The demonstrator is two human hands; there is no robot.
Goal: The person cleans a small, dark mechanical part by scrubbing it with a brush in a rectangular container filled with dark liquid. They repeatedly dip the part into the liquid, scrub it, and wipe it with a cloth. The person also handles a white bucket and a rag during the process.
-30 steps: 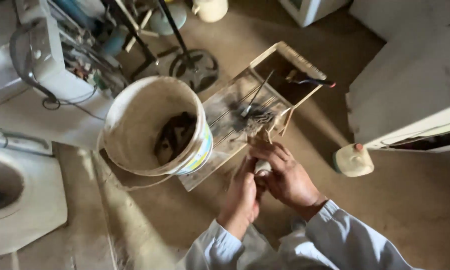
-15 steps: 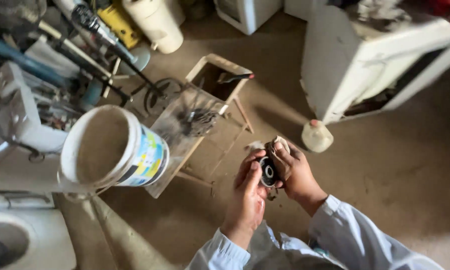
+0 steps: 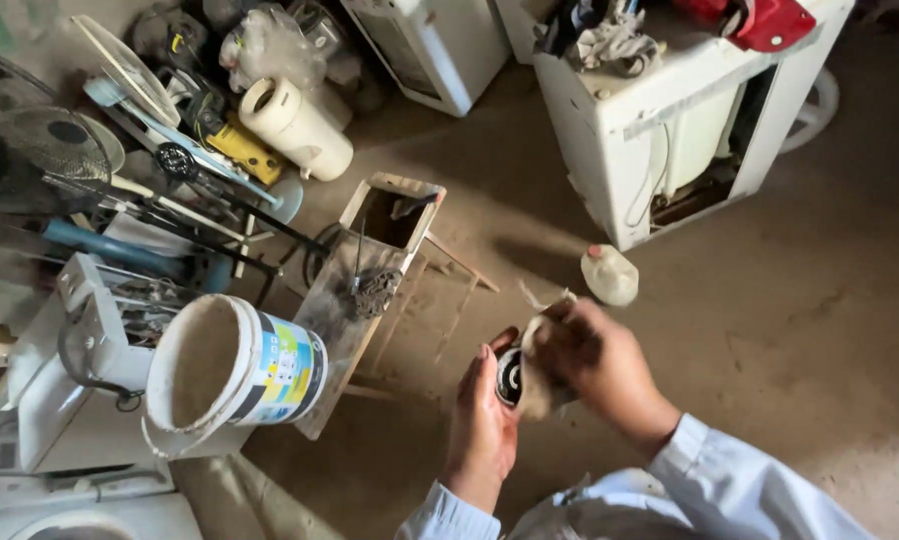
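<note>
The left hand (image 3: 482, 425) is cupping a small round black part (image 3: 510, 376), fingers curled around it, while the right hand (image 3: 595, 358) is pressing a dirty rag (image 3: 538, 372) (pinched between its fingers) against it, above the dusty floor (image 3: 770, 330) near a white bucket (image 3: 232, 370).

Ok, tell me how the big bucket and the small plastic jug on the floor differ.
The bucket is far larger than the jug. The bucket is tipped, its open mouth facing left, and rests on the wooden stand; the jug stands on the dirt floor with a reddish cap. The bucket carries a colourful label; the jug looks plain. Both are pale and dusty.
</note>
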